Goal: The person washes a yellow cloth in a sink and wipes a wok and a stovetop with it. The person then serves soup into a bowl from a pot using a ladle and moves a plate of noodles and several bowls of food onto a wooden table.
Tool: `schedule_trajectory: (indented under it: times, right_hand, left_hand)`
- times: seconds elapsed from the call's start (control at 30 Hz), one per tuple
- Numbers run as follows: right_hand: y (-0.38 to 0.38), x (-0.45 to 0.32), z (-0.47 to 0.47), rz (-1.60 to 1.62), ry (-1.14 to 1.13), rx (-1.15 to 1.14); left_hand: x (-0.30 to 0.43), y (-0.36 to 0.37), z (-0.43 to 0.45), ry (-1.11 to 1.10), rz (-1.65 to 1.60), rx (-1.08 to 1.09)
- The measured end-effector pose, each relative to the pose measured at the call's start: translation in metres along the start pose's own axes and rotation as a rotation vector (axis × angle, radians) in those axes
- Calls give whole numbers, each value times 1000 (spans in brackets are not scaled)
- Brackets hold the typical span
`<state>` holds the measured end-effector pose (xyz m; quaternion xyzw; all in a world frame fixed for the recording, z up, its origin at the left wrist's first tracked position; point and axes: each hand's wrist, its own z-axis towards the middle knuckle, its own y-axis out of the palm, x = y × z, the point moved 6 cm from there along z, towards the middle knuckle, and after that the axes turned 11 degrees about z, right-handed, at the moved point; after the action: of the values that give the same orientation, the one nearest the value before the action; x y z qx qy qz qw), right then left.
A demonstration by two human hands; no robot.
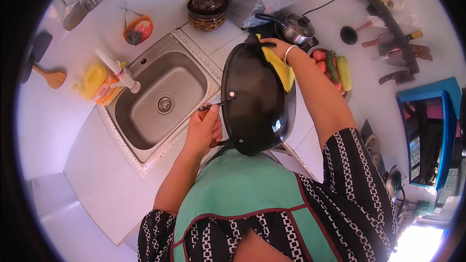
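A black wok is tilted on its side in front of my green apron, its dark curved surface facing up towards the camera. My left hand is closed around the wok's side handle, between the sink and the wok. At the wok's far rim, my right hand holds a yellow cloth against it. The cloth hangs down over the right part of the wok. Some of my right fingers are hidden by the cloth and a dark piece near the rim.
A steel sink lies left, with a faucet and yellow detergent bottle. Behind stand a lidded brown pot and a small saucepan. Vegetables fill a bowl at right. Knives hang on a wall rack.
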<state>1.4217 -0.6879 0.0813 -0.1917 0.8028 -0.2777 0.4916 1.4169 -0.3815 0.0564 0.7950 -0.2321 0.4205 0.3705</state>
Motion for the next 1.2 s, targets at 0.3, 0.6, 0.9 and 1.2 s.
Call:
schedule_trajectory:
  times: [0.3, 0.6, 0.9, 1.2]
  right_hand:
    - [84, -128, -110, -564, -638, 242]
    - [12, 83, 15, 772, -118, 19]
    - [125, 219, -54, 1885, -174, 404]
    - [150, 159, -134, 2115, -451, 824]
  left_hand:
    - [12, 6, 18, -1, 84, -89]
    - [-17, -26, -1, 42, -48, 146]
    - [-21, -39, 20, -8, -273, 307]
    - [1, 25, 53, 9, -380, 213]
